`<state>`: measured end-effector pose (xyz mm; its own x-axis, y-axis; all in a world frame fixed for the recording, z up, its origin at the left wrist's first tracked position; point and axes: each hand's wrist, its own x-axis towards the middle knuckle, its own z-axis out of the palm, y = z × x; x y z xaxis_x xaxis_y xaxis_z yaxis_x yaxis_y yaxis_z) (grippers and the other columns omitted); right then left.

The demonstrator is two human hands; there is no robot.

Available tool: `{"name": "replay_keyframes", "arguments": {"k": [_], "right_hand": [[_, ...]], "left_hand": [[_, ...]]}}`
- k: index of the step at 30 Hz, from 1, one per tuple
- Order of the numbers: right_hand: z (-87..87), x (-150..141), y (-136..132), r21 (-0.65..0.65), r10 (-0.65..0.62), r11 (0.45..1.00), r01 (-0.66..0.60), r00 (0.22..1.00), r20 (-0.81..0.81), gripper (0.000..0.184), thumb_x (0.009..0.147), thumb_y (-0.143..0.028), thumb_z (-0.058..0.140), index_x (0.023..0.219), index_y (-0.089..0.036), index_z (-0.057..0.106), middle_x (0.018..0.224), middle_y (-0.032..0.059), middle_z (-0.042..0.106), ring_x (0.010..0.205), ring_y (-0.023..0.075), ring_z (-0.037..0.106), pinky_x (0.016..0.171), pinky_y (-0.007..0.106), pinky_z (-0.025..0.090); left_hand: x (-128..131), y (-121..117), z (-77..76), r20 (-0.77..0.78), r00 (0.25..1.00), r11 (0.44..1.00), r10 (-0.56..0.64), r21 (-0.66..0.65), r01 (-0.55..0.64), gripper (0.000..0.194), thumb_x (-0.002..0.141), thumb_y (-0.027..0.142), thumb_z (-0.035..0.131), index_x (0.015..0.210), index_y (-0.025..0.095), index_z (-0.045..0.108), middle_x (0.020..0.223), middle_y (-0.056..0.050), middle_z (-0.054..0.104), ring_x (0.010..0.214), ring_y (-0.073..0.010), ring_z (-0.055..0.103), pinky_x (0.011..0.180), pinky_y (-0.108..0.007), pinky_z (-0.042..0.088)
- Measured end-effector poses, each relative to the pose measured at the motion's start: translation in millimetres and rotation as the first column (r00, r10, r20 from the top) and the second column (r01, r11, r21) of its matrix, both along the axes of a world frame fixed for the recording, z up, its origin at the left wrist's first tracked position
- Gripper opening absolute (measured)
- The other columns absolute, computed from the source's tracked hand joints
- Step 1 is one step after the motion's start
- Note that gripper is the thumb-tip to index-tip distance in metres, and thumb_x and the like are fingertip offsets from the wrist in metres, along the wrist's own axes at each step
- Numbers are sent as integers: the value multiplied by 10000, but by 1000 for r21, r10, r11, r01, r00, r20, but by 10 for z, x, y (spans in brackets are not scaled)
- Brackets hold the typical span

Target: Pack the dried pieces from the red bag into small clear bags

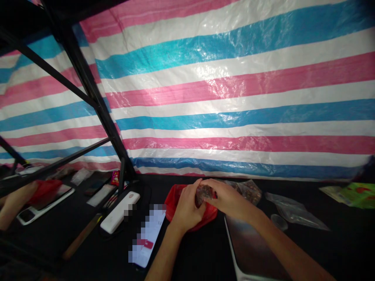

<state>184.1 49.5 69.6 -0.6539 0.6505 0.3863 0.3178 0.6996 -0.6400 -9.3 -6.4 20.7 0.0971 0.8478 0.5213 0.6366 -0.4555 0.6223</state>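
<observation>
Between my left hand [187, 207] and my right hand [225, 197] is a small brown, speckled bundle [204, 193], perhaps wrapped in clear plastic. The fingers of both hands curl around it from either side. Beneath the hands, an open red plastic bag [174, 195] spreads over the black surface. A clear bag of brown pieces [252, 192] lies just behind my right wrist. Under my right forearm sits a device with a dark flat top and pale rim [249, 246]. To the left of my left forearm, a phone [149, 238] lies with its screen lit.
A white power bank [120, 212] and a wooden-handled tool [83, 236] lie leftward. Right are flat clear bags [295, 210], a round clear lid [279, 222] and a green packet [360, 194]. Beyond a black frame [95, 101], another person's hand [19, 199] touches red plastic. Striped sheeting [234, 86] hangs behind.
</observation>
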Motion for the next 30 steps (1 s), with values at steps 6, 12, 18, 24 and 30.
{"name": "replay_keyframes", "arguments": {"k": [6, 12, 18, 24, 30], "right_hand": [[80, -189, 12, 54, -2, 999, 5, 998, -55, 612, 863, -114, 662, 1430, -329, 581, 1428, 51, 641, 1189, 248, 663, 1046, 392, 515], [116, -148, 44, 25, -42, 999, 44, 996, -77, 359, 902, -106, 596, 1193, -283, 707, 1204, 37, 750, 974, 212, 710, 868, 327, 551], [183, -97, -12, 76, -21, 997, 27, 997, -72, 370, 899, -110, 617, 1209, -299, 688, 1194, 17, 734, 992, 195, 694, 916, 324, 525], [282, -87, -49, 160, -57, 985, 63, 998, -42, 145, 919, -136, 595, 933, -255, 678, 983, 20, 708, 940, 207, 675, 865, 329, 515], [484, 702, 440, 244, -316, 915, 321, 947, -63, 143, 958, -315, 581, 961, -233, 697, 1047, 81, 729, 1028, 261, 677, 965, 390, 502]], "left_hand": [[-112, 105, -113, 106, 988, 990, 112, -97, -102, 599, 923, 242, 663, 1500, 254, 502, 1431, -102, 647, 1289, -290, 611, 1129, -496, 462], [-59, 84, -58, 95, 993, 995, 68, -84, -61, 507, 967, 327, 662, 1461, 282, 558, 1413, -79, 660, 1302, -274, 609, 1145, -466, 456], [-69, 93, -97, 82, 993, 994, 85, -81, -78, 429, 970, 304, 664, 1396, 281, 618, 1329, -75, 705, 1215, -281, 653, 1085, -472, 501], [-85, 81, -74, 4, 996, 996, 86, -17, -86, 450, 994, 384, 648, 1429, 291, 583, 1347, -85, 685, 1238, -280, 641, 1094, -481, 497], [-36, 53, -23, -112, 983, 982, 143, 138, -127, 739, 955, 385, 704, 1605, 289, 367, 1506, -120, 551, 1424, -310, 490, 1201, -529, 397]]}}
